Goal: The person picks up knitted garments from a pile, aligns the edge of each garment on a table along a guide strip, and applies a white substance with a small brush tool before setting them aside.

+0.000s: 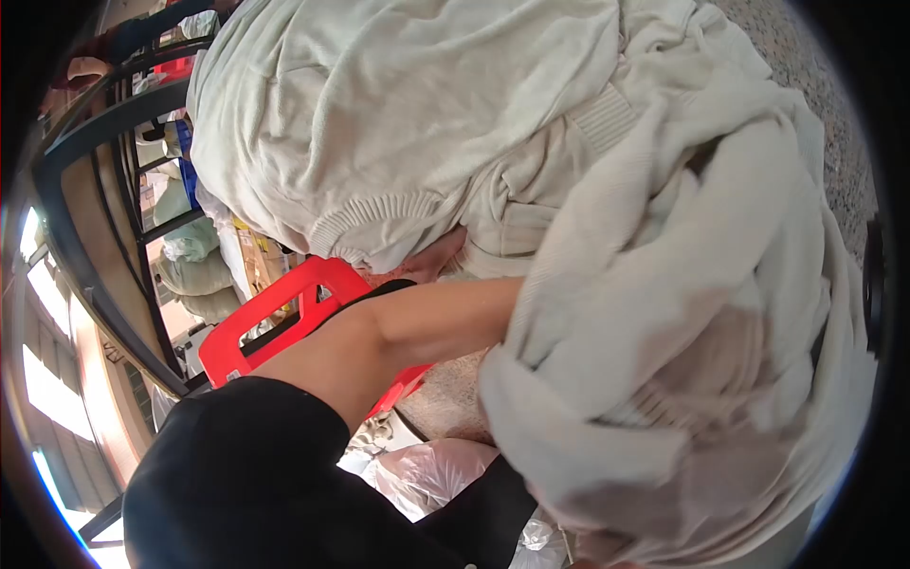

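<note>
A large off-white knitted garment (408,104) with ribbed edges spreads across the top. At the right hangs bunched white fabric (664,275), its lower part blurred. My left forearm (445,318) comes out of a black sleeve (246,465) and runs right into this fabric, which hides my left hand. A blurred skin-coloured patch (607,548) shows under the fabric at the bottom edge; it may be part of my right hand, but its fingers cannot be made out. Another patch of skin (438,256) shows below the ribbed edge, and whose it is cannot be told.
A red plastic frame (227,334) with openings stands behind my left arm. Dark metal bars (104,133) and stacked bundles (194,270) are at the left. A pinkish plastic bag (431,474) lies below the arm. Speckled floor (815,57) shows at the upper right.
</note>
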{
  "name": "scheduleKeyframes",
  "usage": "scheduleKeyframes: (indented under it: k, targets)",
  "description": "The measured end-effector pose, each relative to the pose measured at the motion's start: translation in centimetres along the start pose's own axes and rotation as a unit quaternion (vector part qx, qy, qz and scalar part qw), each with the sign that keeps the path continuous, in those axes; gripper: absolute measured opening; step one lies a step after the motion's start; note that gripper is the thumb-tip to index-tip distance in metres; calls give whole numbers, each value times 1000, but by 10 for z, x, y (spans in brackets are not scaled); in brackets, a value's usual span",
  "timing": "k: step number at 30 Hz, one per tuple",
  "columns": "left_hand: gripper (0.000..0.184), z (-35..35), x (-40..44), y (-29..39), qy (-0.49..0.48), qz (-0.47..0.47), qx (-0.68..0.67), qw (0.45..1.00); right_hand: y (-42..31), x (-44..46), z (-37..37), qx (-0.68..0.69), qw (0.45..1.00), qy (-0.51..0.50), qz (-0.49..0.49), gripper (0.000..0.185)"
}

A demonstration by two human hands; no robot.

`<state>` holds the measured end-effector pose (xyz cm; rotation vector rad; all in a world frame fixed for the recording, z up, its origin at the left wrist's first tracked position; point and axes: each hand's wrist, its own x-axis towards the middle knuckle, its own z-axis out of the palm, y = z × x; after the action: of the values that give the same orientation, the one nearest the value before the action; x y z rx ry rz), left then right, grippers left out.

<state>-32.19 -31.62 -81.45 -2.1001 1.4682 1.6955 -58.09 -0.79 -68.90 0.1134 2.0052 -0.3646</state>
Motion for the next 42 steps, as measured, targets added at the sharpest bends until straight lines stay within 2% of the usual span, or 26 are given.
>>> scheduleKeyframes:
  k: [4,8,13,16,20,24,28,31,33,34,35,36,37,38,39,40,41,42]
  targets:
    - [36,-34,-65,-26,-15,-31,-74,997,-11,-24,16,-22,999,-19,-14,42]
    - [36,-105,-170,-52,-2,-88,-153,984,-39,-63,45,-44,995,-73,-56,41]
    - [37,-231,-326,-86,78,-191,-227,952,-83,-152,103,-62,975,-156,-145,41]
    - [37,-344,-405,-105,152,-230,-228,934,-113,-228,166,-46,961,-184,-199,41]
    - [38,-494,-444,-133,278,-222,-241,903,-151,-301,247,-17,939,-187,-288,41]
    - [39,-576,-436,-164,343,-217,-290,867,-178,-345,317,-6,909,-198,-367,41]
    - [40,-583,-412,-205,353,-229,-383,822,-186,-380,377,-32,862,-219,-456,41]
    - [41,-526,-404,-185,360,-191,-410,816,-196,-400,402,-64,832,-231,-500,41]
    - [31,-480,-402,-122,432,-97,-319,838,-227,-410,410,-66,856,-266,-439,60]
    - [36,-467,-388,-106,478,-87,-213,848,-226,-409,417,-153,848,-210,-462,67]
    - [41,-454,-374,-91,524,-88,-102,841,-228,-408,417,-158,847,-215,-460,67]
    - [65,-441,-362,-101,525,28,47,849,-235,-404,413,-146,843,-252,-451,68]
    - [65,-439,-348,-103,521,30,41,852,-239,-399,408,-135,840,-284,-441,69]
    - [69,-438,-336,-104,513,-39,133,847,-236,-393,406,-122,824,-274,-481,71]
    - [74,-435,-330,-103,498,-109,227,829,-232,-385,403,-125,827,-272,-477,71]
    - [74,-434,-331,-100,494,-112,230,831,-229,-374,398,-105,807,-336,-474,70]
    - [78,-436,-333,-93,476,-138,149,856,-228,-365,391,-81,783,-399,-471,69]
    - [81,-438,-333,-89,457,-162,68,872,-233,-355,375,85,777,-580,-230,63]
